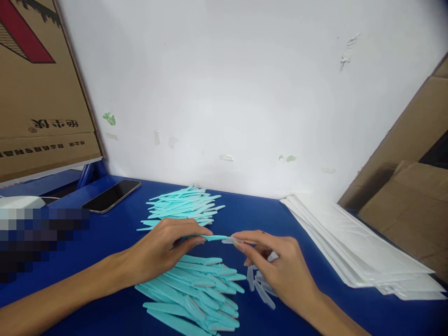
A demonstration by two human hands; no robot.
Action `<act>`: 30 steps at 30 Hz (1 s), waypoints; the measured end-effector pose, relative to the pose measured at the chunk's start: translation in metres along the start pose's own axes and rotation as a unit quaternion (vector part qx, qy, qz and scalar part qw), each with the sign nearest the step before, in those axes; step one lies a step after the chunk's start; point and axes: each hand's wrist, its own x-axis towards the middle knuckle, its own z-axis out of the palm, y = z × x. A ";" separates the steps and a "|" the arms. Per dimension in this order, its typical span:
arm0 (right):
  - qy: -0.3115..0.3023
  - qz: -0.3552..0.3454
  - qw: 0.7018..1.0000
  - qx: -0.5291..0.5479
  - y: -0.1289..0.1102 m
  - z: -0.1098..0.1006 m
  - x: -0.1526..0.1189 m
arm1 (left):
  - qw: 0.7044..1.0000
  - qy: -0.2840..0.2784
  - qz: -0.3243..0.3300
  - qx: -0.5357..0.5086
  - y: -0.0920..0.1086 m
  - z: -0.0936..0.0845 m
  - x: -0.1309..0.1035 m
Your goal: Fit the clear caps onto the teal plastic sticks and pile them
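Note:
Pinched between the thumb and fingers of my left hand (pixel 171 242) is a turquoise eyebrow razor (pixel 216 238), its end pointing right. My right hand (pixel 269 254) pinches a small translucent blade cap (pixel 229 240) at the razor's tip; whether the cap is over the tip or only touching it, I cannot tell. Below my left hand lies a pile of turquoise razors (pixel 196 294), several with a metal blade edge showing. Loose translucent caps (pixel 262 294) lie beside that pile, partly hidden under my right hand. A second pile of turquoise razors (pixel 185 205) sits behind my left hand.
The blue table (pixel 252 210) meets a white wall (pixel 224 93). White plastic bags (pixel 350 242) are stacked at right, near a cardboard box (pixel 409 205). A phone (pixel 112 196) lies at the back left, below a large printed carton (pixel 42 93). A pixelated patch covers the left edge.

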 end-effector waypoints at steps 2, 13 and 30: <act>-0.001 0.008 1.000 0.009 0.000 0.002 -0.001 | 1.000 -0.003 0.007 -0.012 0.003 0.000 0.000; 0.032 0.077 0.994 0.065 0.000 0.001 0.004 | 1.000 -0.005 -0.014 0.005 0.008 0.000 -0.002; 0.016 0.058 0.996 0.071 -0.005 0.001 0.002 | 1.000 -0.002 0.000 0.020 0.010 0.003 -0.004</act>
